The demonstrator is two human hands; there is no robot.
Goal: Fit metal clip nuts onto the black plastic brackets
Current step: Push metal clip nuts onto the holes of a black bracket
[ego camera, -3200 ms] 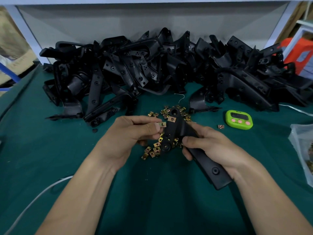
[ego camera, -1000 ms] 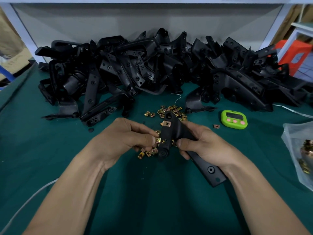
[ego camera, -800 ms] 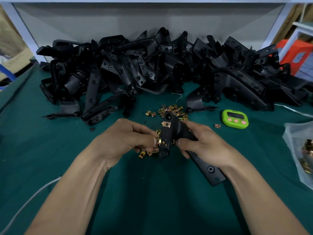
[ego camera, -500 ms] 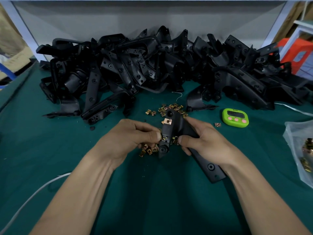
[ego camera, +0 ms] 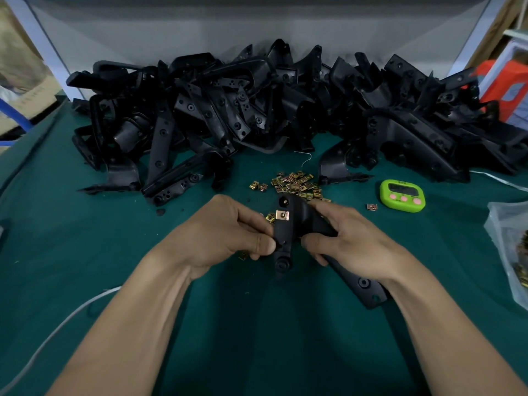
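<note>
Two bare hands work one black bracket (ego camera: 283, 234) just above the green tabletop (ego camera: 85, 252) — the right hand (ego camera: 354, 250) has its fingers (ego camera: 313, 240) wrapped round the bracket's middle, while the left hand (ego camera: 223, 235) pinches thumb and forefinger tight on its left edge. One clip nut (ego camera: 282, 215) already sits clipped on the upper arm; whether a second lies under that pinch cannot be seen. Loose clip nuts (ego camera: 297, 182) lie scattered just beyond, in front of the heaped brackets (ego camera: 257, 110), with a green timer (ego camera: 402, 195) off to the right. The risk from here: a nut pushed on askew may miss its hole or spring off into the scatter — and a slackened right grip would let the bracket twist away.
</note>
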